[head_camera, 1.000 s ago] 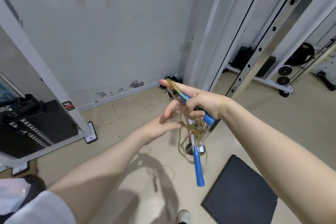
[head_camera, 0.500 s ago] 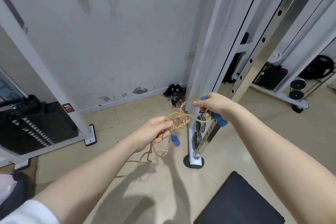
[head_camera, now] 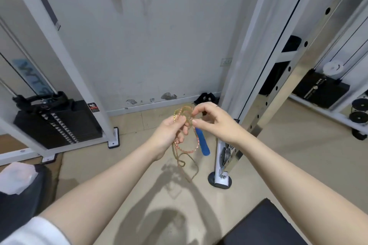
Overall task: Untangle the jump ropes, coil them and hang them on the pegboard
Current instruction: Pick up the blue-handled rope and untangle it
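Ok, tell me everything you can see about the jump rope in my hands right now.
The jump rope is a thin, speckled yellow-and-pink cord, plastic-looking, with a blue handle. Only one handle shows. It is loosely looped, not yet a neat coil. The left hand grips the gathered loops, the right hand pinches a strand at the top. The handle dangles between the hands, and loose loops hang below them, above the floor.

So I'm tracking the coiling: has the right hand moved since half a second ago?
Yes. The right hand has swung left, off the white upright post, to meet the left hand at the rope.
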`<move>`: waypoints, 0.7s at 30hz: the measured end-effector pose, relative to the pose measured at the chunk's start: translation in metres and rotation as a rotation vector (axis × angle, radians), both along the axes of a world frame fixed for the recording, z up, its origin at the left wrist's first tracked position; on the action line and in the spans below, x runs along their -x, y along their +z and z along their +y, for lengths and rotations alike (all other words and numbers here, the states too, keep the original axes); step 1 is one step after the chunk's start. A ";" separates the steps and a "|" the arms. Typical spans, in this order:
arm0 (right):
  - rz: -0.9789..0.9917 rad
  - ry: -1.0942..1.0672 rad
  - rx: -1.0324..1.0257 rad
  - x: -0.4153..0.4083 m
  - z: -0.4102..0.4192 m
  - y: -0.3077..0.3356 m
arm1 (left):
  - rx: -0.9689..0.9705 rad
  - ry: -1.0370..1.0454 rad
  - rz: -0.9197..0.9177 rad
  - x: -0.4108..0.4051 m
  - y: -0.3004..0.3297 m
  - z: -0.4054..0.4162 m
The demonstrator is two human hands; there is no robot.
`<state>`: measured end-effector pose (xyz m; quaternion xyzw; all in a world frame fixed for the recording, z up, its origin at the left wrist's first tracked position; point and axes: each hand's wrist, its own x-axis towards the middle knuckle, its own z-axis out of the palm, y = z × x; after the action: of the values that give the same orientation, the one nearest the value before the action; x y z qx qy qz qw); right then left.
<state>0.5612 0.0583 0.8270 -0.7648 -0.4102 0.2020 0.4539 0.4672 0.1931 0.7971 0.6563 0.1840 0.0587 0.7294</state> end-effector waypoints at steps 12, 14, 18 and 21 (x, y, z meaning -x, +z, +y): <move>-0.044 -0.123 0.129 0.023 0.019 -0.015 | -0.080 0.327 0.015 0.001 0.000 0.001; -0.025 -0.133 0.114 0.019 0.019 -0.014 | -0.049 0.307 0.015 0.002 -0.001 0.005; 0.421 -0.039 -0.042 0.014 0.008 -0.009 | 0.119 0.200 -0.004 0.006 0.000 0.012; 0.134 -0.070 0.065 0.009 0.008 -0.004 | 0.084 0.145 -0.018 0.007 0.003 0.017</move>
<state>0.5520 0.0667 0.8228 -0.7776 -0.3452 0.2500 0.4622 0.4602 0.2101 0.7997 0.6097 0.2269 0.1093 0.7516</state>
